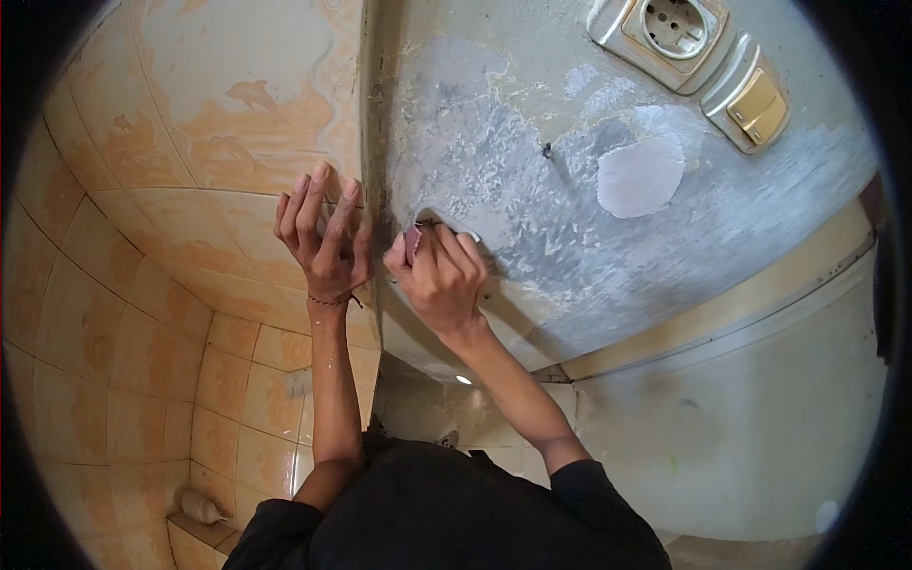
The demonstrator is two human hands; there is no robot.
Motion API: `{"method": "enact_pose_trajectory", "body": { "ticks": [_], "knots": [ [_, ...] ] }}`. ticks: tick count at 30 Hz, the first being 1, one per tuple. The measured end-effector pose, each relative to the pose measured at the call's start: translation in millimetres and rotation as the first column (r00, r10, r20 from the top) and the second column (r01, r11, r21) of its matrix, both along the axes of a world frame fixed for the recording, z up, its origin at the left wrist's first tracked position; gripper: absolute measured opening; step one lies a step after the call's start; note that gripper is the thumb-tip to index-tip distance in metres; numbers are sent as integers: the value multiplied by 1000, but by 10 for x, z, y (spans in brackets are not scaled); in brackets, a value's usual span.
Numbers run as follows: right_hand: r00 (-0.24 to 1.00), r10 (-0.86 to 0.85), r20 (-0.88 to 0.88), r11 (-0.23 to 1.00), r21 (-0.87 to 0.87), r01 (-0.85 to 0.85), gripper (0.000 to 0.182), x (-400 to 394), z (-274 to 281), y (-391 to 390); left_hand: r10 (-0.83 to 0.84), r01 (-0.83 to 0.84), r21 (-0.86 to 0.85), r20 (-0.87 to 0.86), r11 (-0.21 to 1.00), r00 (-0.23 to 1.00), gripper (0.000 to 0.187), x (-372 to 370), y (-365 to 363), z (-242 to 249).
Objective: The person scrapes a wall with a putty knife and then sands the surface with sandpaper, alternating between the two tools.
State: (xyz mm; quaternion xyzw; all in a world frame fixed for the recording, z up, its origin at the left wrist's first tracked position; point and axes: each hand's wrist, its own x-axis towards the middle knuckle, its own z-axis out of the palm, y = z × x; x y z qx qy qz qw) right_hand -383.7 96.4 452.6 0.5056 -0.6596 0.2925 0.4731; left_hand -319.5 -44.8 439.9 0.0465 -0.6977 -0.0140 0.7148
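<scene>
My right hand (442, 280) is closed around a folded reddish-brown piece of sandpaper (413, 243), pressed against the grey plastered wall (532, 237) close to its left edge. Around it the plaster is scuffed and blotchy, with pale scraped marks. My left hand (328, 247) has its fingers spread and holds nothing. It rests against or just off the orange-and-cream tiles (228, 152), beside the corner where tile meets plaster; whether the palm touches cannot be seen. A dark braided bracelet (328, 300) circles that wrist.
A power socket (675, 28) and a light switch (757, 106) are mounted at the upper right. Near them are a smooth white patch (641, 178) and a small dark hole or screw (546, 150). A pale door (731, 408) stands at the lower right; a bottle-like object (199, 506) sits low left.
</scene>
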Motion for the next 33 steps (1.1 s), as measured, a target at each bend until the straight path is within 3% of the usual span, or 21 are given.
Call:
{"method": "enact_pose_trajectory", "body": {
  "ticks": [4,7,8,10,11,14,18,20,22,27,33],
  "knots": [
    [999,31,-36,994,102,-27,19,71,-309,-54,6,-7,25,20,1000,1000,36,27,-16,-34],
    [994,100,-52,950,302,-80,18,44,-430,-32,5,-4,44,-12,999,1000,35,16,11,-24],
    [993,101,-56,951,299,-80,18,37,-307,-50,8,-6,44,-30,999,1000,35,1,-1,-10],
    [994,105,-30,992,71,-103,18,27,-62,-88,2,1,52,-65,999,998,34,-21,-31,-13],
    [996,91,-8,995,36,-90,17,24,11,-92,1,5,61,-102,998,995,34,-26,-41,-18],
    [999,41,-24,987,154,-37,15,75,-98,-66,71,-69,45,-61,997,996,34,8,-53,-12],
    [994,71,-80,980,193,-54,14,74,-226,-62,34,-30,46,-85,999,996,34,15,-38,21],
    [998,33,-54,984,174,-23,15,76,-33,-64,48,-45,43,-77,998,996,35,11,-43,3],
    [998,-45,-36,998,34,46,16,73,236,-58,41,-39,33,-73,999,997,36,24,-31,32],
    [996,-74,-54,985,154,82,17,139,40,-31,-30,37,65,-112,997,993,44,9,-22,14],
    [990,-131,43,990,51,129,13,135,421,4,-53,60,56,-107,997,993,52,6,-23,26]
  ]
}}
